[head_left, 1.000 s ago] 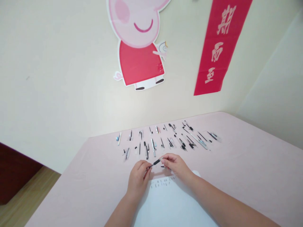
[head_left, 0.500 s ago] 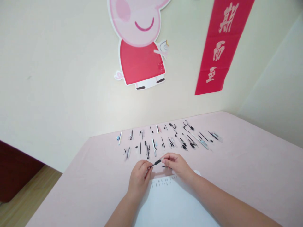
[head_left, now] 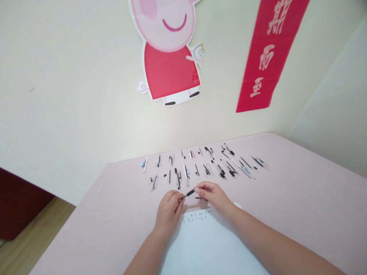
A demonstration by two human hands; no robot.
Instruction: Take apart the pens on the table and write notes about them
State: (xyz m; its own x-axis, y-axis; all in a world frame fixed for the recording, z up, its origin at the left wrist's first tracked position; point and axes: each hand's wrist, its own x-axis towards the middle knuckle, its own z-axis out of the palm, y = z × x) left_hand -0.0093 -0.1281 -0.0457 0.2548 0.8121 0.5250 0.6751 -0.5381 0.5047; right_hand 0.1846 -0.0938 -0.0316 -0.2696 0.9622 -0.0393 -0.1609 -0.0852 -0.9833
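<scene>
Between my two hands a slim pen [head_left: 190, 193] with a dark grip section slants up to the right above the pink tabletop. My left hand [head_left: 169, 210] is closed, its thumb and fingers pinching the pen's lower left end. At the upper right end, the thumb and fingertips of my right hand [head_left: 210, 194] pinch the pen beside the dark grip. A small dark pen part [head_left: 198, 198] lies on the table, partly hidden behind my right hand. Just below both hands is a white sheet of paper [head_left: 212, 248] with short rows of small marks near its top edge.
Two rows of pens and pen parts [head_left: 186, 175] are spread over the far half of the pink-covered table [head_left: 94, 221]. A pale wall stands behind it, bearing a pink cartoon pig cutout [head_left: 172, 72] and a red banner [head_left: 258, 72] with white characters.
The view has tilted slightly. Both hands keep their pinch on the pen and have hardly moved; the pen's right end sits a little further left and higher in view.
</scene>
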